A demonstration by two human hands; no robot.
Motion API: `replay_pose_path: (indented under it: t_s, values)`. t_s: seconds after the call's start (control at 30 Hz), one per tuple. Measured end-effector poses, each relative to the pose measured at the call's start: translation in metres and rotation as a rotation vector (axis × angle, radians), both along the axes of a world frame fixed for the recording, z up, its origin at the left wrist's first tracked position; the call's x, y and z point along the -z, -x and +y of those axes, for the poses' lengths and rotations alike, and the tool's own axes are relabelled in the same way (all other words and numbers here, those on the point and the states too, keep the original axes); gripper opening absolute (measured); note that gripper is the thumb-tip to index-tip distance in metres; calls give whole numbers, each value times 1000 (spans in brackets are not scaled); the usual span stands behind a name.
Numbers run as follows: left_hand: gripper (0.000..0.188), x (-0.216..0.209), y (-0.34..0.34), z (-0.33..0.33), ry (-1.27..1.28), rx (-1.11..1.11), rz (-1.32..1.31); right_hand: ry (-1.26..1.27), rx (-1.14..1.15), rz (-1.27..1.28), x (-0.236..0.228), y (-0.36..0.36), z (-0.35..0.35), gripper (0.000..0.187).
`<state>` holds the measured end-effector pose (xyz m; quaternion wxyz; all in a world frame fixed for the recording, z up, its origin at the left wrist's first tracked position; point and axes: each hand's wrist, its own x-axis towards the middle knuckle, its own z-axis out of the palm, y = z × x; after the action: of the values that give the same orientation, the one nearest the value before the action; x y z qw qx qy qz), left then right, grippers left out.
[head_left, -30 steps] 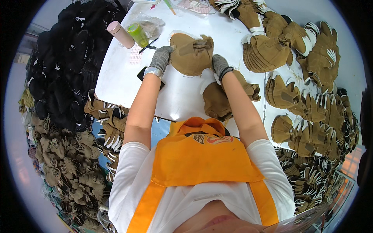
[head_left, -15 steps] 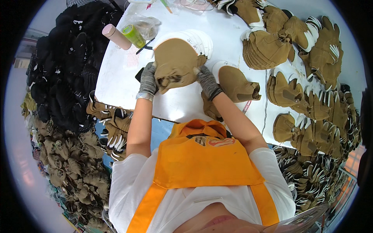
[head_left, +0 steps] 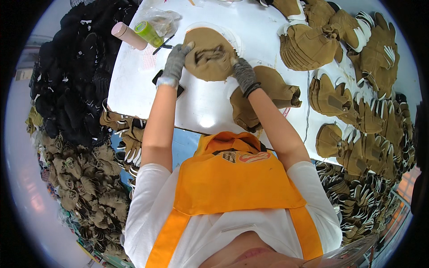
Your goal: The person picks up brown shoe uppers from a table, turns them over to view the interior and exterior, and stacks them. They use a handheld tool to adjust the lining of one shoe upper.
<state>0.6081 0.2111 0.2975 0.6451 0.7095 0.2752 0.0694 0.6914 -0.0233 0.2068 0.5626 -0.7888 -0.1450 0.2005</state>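
Note:
Over the white table (head_left: 196,109) I hold a brown cap (head_left: 203,40) by its two sides. Its wide rounded brim faces away from me, and its crumpled crown opening shows in the middle. My left hand (head_left: 175,62), in a grey knit glove, grips the left edge with the thumb on top. My right hand (head_left: 245,76), in a darker grey glove, is closed on the right edge; its fingertips are partly hidden. White brim-shaped pieces (head_left: 238,43) lie behind the cap. Right of my right hand rest another brown cap (head_left: 270,85) and, nearer me, a further brown piece (head_left: 243,111).
A pink bottle (head_left: 129,36), green cup (head_left: 148,34), clear plastic bag (head_left: 164,21) and black pen (head_left: 163,44) lie at the far left. A dark phone (head_left: 158,77) is beside my left wrist. Brown caps (head_left: 308,47) are stacked at right; black caps (head_left: 67,80) pile up at left.
The cap has moved a little away from me and right, and is turned so its crumpled opening faces up. My left thumb now lies further over its brim.

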Motion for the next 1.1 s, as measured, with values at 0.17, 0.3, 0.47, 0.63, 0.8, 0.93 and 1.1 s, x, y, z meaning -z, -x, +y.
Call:
replay_pose_path:
  t_s: [0.17, 0.3, 0.47, 0.63, 0.8, 0.93, 1.1]
  values:
    - [49, 4, -44, -22, 52, -78, 49, 561, -199, -430, 27, -37, -10, 38]
    - [46, 40, -50, 5, 112, -41, 81, -21, 132, 94, 37, -23, -4, 31]
    - [51, 29, -53, -13, 97, -101, 87, 135, 95, -119, 37, -30, -12, 37]
    - [45, 38, -32, 4, 146, -157, -21, 150, 135, 60, -85, 30, -45, 34]
    - [30, -36, 19, -38, -180, -343, -213, -180, 105, -13, -120, 83, -164, 27]
    - [40, -112, 54, -107, -143, -94, -77, -85, 403, -39, -77, 96, -261, 19]
    - [36, -73, 25, -98, -207, 1, -67, 632, 162, -294, -3, 110, -295, 27]
